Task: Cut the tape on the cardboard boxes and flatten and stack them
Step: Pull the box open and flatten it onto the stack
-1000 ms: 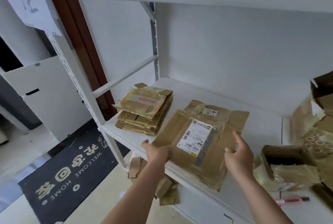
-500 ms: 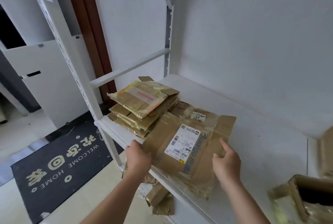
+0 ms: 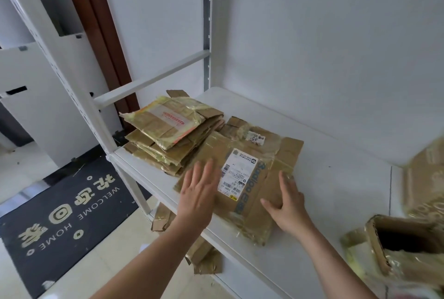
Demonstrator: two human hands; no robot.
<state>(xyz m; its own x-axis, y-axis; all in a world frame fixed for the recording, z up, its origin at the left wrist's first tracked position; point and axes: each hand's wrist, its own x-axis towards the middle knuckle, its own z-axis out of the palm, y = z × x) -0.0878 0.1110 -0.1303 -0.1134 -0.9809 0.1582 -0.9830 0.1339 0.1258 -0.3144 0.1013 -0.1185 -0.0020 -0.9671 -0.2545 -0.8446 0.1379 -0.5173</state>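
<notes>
Flat, left hand [image 3: 200, 193] and right hand [image 3: 286, 205] pressing flattened box [image 3: 262, 173]

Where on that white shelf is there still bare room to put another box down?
Bare shelf lies between the labelled flat box and the open box, back to the wall. The left end is crowded by the stack.

Two bare forearms, no sleeves showing up to the frame's edge, left hand [image 3: 198, 193] and right hand [image 3: 287, 205] were ungloved, no rings, watch or bands seen at either wrist, fingernails were short, plain.
</notes>
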